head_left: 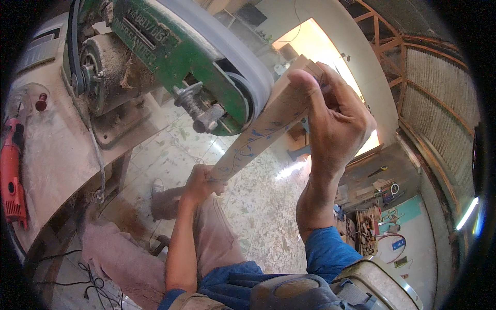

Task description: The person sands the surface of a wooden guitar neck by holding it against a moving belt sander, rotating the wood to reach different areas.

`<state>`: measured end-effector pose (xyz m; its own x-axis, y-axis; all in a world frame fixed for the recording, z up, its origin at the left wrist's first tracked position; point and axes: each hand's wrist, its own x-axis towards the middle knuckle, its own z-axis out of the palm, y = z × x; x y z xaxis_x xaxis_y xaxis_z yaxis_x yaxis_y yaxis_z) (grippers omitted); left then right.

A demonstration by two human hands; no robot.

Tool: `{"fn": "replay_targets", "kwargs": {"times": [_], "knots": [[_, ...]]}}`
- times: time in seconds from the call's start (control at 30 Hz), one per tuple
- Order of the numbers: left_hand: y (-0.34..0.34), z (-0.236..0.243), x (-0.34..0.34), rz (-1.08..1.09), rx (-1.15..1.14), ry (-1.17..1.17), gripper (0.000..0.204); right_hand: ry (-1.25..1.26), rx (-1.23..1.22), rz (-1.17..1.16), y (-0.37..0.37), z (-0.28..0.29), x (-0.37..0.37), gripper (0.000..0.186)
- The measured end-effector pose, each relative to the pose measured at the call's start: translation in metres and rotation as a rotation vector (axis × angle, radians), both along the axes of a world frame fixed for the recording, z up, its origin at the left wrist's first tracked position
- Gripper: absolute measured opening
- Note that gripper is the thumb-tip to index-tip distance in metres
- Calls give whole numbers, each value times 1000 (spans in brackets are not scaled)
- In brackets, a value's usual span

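Observation:
A long flat wooden board with blue leaf-and-vine markings slants between my two hands. Its lower end sits in my left hand, whose fingers are closed around it. At the upper end my right hand grips it, the thumb over the near face and the fingers behind. The board's edge lies against the rounded nose of a belt sander's grey belt, or very close to it; contact is hard to make out. A green housing carries the belt, with a spring-loaded tension bolt on its side.
A dusty motor stands on the workbench at left, beside a red rotary power tool. Black cords trail below the bench. Debris covers the floor. Stacked wood pieces and hand tools are at right.

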<state>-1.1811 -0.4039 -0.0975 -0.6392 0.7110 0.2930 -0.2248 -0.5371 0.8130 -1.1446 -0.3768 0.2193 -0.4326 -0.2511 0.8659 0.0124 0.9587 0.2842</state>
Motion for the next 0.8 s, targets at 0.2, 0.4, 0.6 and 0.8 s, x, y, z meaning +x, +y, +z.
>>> {"fn": "replay_targets", "kwargs": {"times": [0.2, 0.4, 0.6, 0.8], "knots": [[4, 4, 4, 113, -194, 73, 15, -157, -420, 114, 38, 5, 12, 35], [5, 73, 45, 842, -527, 470, 34, -336, -1187, 716, 118, -32, 51, 57], [17, 98, 72, 1061, -768, 692, 50, -304, -1569, 885, 153, -73, 85, 62], [37, 118, 96, 1055, -792, 639, 61, -447, -1547, 1044, 157, -102, 93, 66]]}}
